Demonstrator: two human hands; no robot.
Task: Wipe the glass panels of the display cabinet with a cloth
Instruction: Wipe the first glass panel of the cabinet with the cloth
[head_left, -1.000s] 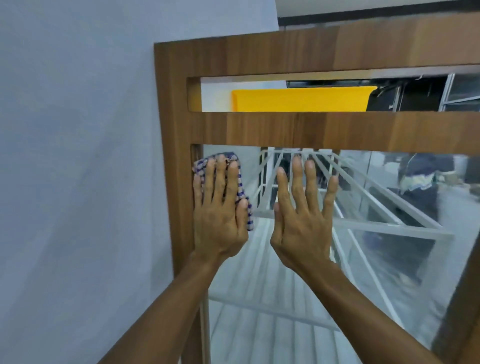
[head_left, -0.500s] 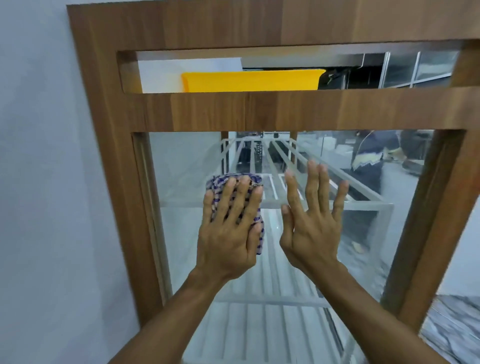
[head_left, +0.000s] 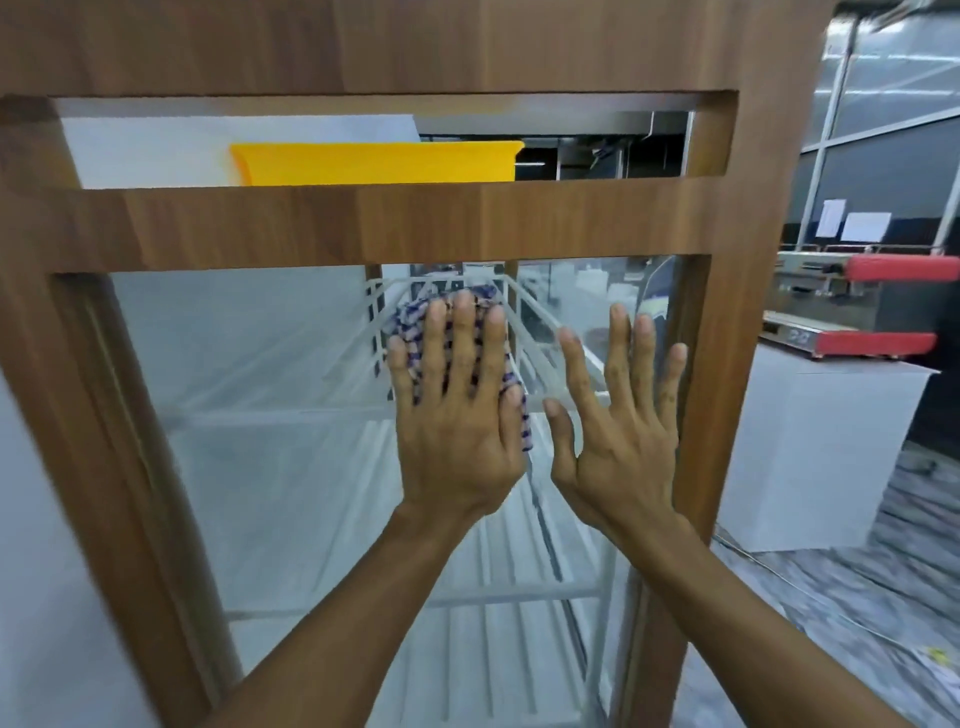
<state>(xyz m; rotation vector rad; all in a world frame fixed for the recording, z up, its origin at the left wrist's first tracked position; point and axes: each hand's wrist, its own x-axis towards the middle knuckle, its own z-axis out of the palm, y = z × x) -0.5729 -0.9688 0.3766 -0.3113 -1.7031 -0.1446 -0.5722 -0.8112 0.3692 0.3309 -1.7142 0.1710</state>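
Pressing cloth (head_left: 409, 323) to glass panel (head_left: 249, 364), left hand (head_left: 457, 421) lies spread; right hand (head_left: 618, 441) spread beside.

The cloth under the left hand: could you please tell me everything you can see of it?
The cloth is a blue-and-white checked fabric, soft-looking and bunched into a small pad. The left hand presses it against the glass panel with straight, spread fingers, covering most of it; only its top edge, strips between the fingers and a corner beside the thumb show. It sits high on the panel, right of its middle.
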